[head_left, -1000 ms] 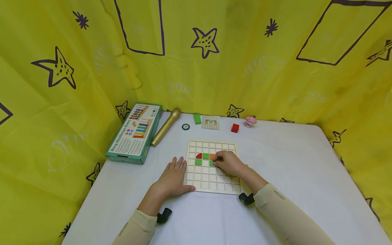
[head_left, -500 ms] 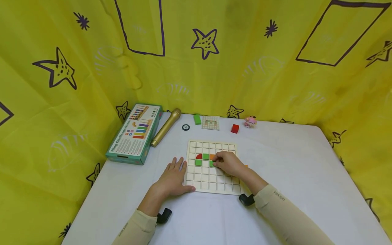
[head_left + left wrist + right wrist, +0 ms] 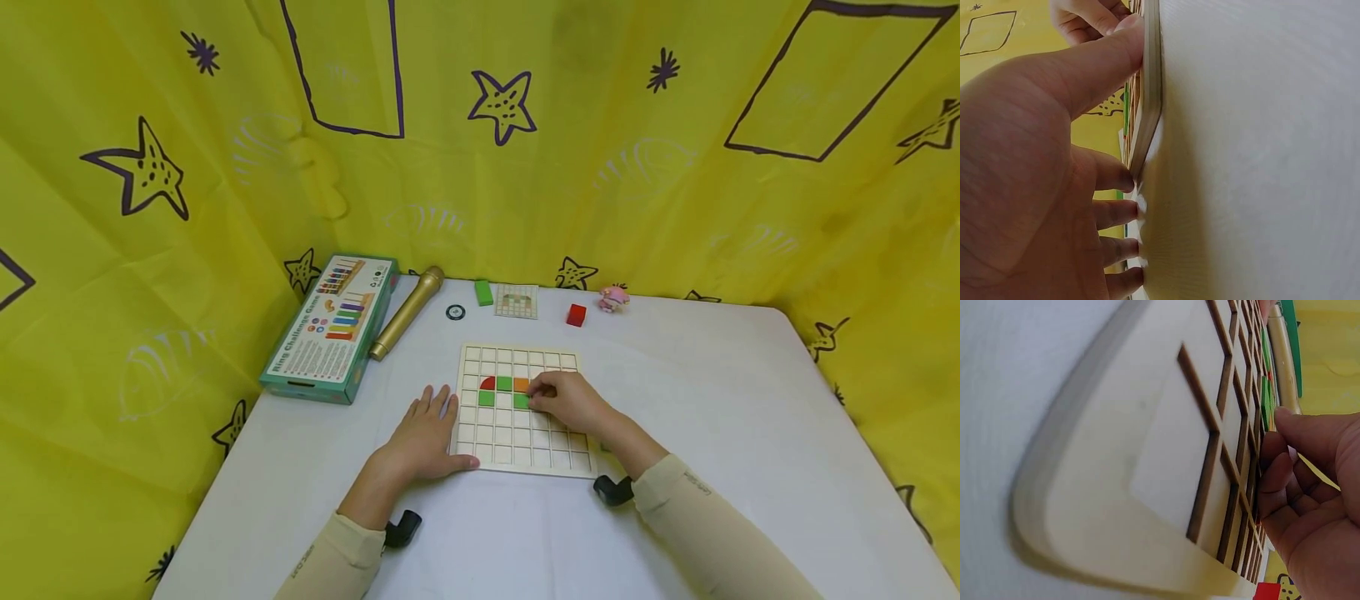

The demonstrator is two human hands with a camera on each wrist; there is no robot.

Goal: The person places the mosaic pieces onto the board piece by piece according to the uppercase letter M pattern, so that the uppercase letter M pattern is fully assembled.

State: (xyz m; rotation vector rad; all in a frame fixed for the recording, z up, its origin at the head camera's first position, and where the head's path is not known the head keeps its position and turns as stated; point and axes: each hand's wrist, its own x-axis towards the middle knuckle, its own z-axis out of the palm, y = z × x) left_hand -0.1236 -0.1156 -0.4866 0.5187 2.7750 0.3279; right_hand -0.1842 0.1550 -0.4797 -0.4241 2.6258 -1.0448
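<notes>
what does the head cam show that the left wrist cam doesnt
Only the head view shows the green game box, gold microphone, loose red block and the coloured tiles seen from above. Only the left wrist view shows the left thumb pressed against the board's edge. Both show the grid board, the left hand beside it and the right hand over it.
</notes>
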